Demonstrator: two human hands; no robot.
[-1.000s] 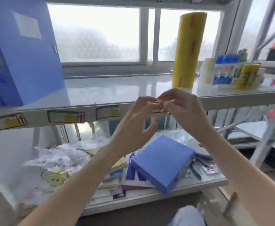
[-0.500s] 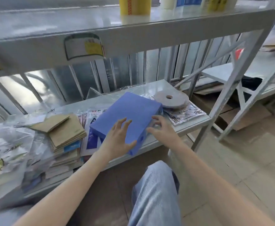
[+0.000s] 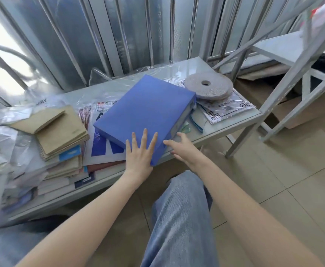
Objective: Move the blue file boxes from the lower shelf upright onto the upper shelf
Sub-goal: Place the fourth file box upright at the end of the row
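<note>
Notebook stack [image 3: 61,132]: sits left, close enough to get knocked if the box swings.
Left hand [image 3: 139,153]: flat, fingers spread on the near corner, gripping nothing.
Blue file box [image 3: 146,108]: lies flat on the lower shelf [image 3: 225,128], overhanging; it could slip off.
Right hand [image 3: 183,146]: open at the box's side, not closed, so a lift now may fumble.
Tape roll [image 3: 209,86]: touches the far corner; may drag.

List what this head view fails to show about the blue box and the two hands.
- Box underside and far side: hidden by its own body.
- Left hand palm contact: hidden beneath the hand.
- Right hand fingers: grip unclear, box corner hides the tips.
- Upper shelf: out of frame.
</note>
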